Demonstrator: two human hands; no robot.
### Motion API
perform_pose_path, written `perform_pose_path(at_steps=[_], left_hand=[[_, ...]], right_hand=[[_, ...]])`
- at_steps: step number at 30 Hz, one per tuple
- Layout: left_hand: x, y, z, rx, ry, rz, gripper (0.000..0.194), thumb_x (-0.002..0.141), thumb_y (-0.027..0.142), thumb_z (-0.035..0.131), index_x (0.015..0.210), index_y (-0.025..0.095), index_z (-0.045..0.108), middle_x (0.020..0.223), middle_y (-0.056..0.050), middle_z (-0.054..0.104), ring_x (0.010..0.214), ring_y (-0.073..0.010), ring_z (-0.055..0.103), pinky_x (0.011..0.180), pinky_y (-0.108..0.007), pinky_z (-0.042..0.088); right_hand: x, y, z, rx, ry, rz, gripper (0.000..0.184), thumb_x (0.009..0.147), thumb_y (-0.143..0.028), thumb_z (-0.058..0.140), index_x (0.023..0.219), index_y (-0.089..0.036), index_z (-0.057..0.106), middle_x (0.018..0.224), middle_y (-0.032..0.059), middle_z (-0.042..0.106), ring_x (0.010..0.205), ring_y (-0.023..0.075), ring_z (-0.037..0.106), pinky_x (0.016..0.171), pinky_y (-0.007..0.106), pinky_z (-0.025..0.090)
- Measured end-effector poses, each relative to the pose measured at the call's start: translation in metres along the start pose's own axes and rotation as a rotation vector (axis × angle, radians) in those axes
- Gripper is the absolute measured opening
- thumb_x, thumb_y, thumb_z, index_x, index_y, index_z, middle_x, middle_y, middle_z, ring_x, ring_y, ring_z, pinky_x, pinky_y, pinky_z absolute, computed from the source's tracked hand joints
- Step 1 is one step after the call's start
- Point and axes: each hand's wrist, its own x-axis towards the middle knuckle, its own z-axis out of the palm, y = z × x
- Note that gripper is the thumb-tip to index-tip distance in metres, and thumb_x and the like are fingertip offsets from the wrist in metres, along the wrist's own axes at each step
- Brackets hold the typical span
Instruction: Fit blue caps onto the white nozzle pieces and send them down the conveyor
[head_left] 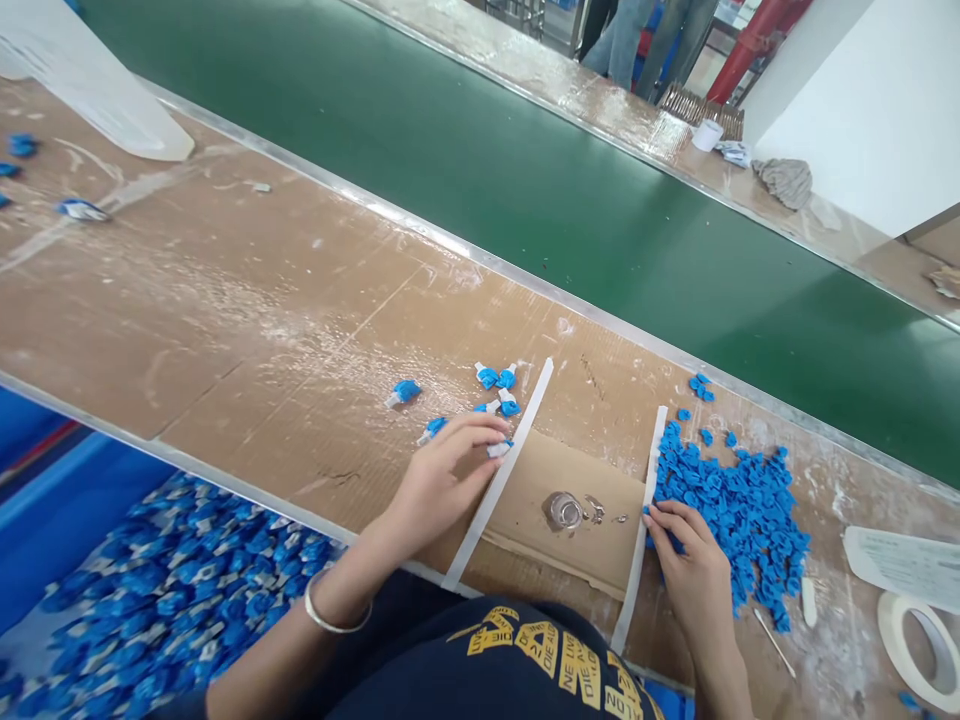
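My left hand (pixel 442 480) rests on the cardboard-covered bench (pixel 225 310), fingers curled and pinched on a small blue-and-white part (pixel 499 448) beside a white strip (pixel 499 480). Several finished blue-and-white parts (pixel 499 385) lie just beyond it. My right hand (pixel 686 560) lies at the near left edge of a pile of small blue caps (pixel 742 500), fingers bent onto the caps; what it holds is not clear. Between the hands is a raised cardboard pad (pixel 570 500) with a small metal fixture (pixel 566 510), bordered by a second white strip (pixel 645 520).
A green conveyor belt (pixel 525 170) runs diagonally behind the bench. A blue bin (pixel 150 590) full of blue-and-white parts sits lower left. A tape roll (pixel 919 640) and a paper label (pixel 904 565) lie at right. People's legs (pixel 637 40) stand beyond the belt.
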Motion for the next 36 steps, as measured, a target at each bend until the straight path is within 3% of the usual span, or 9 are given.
perform_pose_path(at_steps=[5, 13, 15, 19, 24, 28, 32, 36], left_hand=[[-0.035, -0.012, 0.022, 0.125, -0.133, 0.112, 0.019, 0.095, 0.014, 0.044, 0.102, 0.018, 0.062, 0.130, -0.015, 0.066, 0.121, -0.0223, 0.063, 0.100, -0.035, 0.055], [-0.053, -0.012, 0.009, 0.234, -0.148, 0.152, 0.014, 0.097, 0.018, 0.050, 0.109, 0.016, 0.056, 0.144, -0.018, 0.054, 0.143, -0.0270, 0.041, 0.111, -0.044, 0.045], [-0.055, -0.011, 0.007, 0.284, -0.080, 0.146, 0.016, 0.096, 0.019, 0.051, 0.111, 0.016, 0.056, 0.138, -0.018, 0.058, 0.139, -0.0285, 0.046, 0.109, -0.046, 0.046], [-0.056, -0.010, 0.004, 0.437, 0.059, 0.042, 0.021, 0.094, 0.026, 0.056, 0.112, 0.016, 0.060, 0.112, -0.014, 0.067, 0.106, -0.0273, 0.061, 0.094, -0.044, 0.052], [-0.056, -0.008, 0.002, 0.460, -0.058, 0.014, 0.022, 0.097, 0.031, 0.051, 0.109, 0.016, 0.061, 0.095, -0.008, 0.067, 0.088, -0.0231, 0.064, 0.080, -0.034, 0.054], [-0.057, -0.007, 0.000, 0.517, -0.103, 0.046, 0.022, 0.097, 0.026, 0.046, 0.111, 0.016, 0.061, 0.098, -0.008, 0.069, 0.089, -0.0216, 0.067, 0.078, -0.031, 0.054], [-0.052, 0.000, -0.002, 0.607, -0.132, 0.081, 0.020, 0.093, 0.017, 0.047, 0.106, 0.015, 0.062, 0.095, -0.009, 0.068, 0.085, -0.0230, 0.067, 0.076, -0.033, 0.055], [-0.046, 0.005, 0.001, 0.709, -0.180, 0.115, 0.019, 0.089, 0.012, 0.050, 0.103, 0.013, 0.063, 0.091, -0.010, 0.067, 0.082, -0.0253, 0.065, 0.074, -0.037, 0.055]], right_hand=[[0.000, -0.002, -0.001, 0.020, -0.027, 0.079, 0.032, 0.094, -0.047, 0.054, 0.087, -0.023, 0.075, 0.103, 0.0071, 0.072, 0.095, 0.0224, 0.069, 0.084, 0.035, 0.053], [0.008, -0.005, -0.001, 0.073, -0.039, 0.195, 0.034, 0.086, -0.052, 0.057, 0.082, -0.022, 0.072, 0.100, 0.0098, 0.071, 0.085, 0.0236, 0.068, 0.080, 0.039, 0.053], [0.008, -0.006, 0.000, 0.079, -0.035, 0.201, 0.034, 0.086, -0.052, 0.057, 0.082, -0.021, 0.072, 0.099, 0.0102, 0.070, 0.085, 0.0238, 0.067, 0.080, 0.040, 0.053], [0.008, -0.006, 0.003, 0.078, -0.024, 0.200, 0.033, 0.086, -0.051, 0.057, 0.081, -0.021, 0.070, 0.099, 0.0103, 0.070, 0.087, 0.0247, 0.066, 0.083, 0.042, 0.052], [0.007, -0.009, 0.000, 0.088, 0.006, 0.187, 0.028, 0.086, -0.046, 0.059, 0.089, -0.020, 0.068, 0.095, 0.0092, 0.068, 0.082, 0.0226, 0.065, 0.076, 0.039, 0.054], [0.004, -0.039, -0.004, 0.129, 0.034, 0.018, 0.021, 0.088, -0.038, 0.061, 0.101, -0.021, 0.063, 0.100, 0.0079, 0.066, 0.084, 0.0202, 0.064, 0.075, 0.035, 0.054], [0.005, -0.077, 0.002, 0.195, -0.112, -0.241, 0.018, 0.093, -0.025, 0.059, 0.111, -0.025, 0.058, 0.106, 0.0062, 0.065, 0.100, 0.0201, 0.063, 0.087, 0.035, 0.053], [0.011, -0.091, 0.013, 0.228, -0.220, -0.320, 0.022, 0.094, -0.020, 0.056, 0.115, -0.025, 0.056, 0.109, 0.0073, 0.064, 0.105, 0.0212, 0.061, 0.091, 0.037, 0.052]])
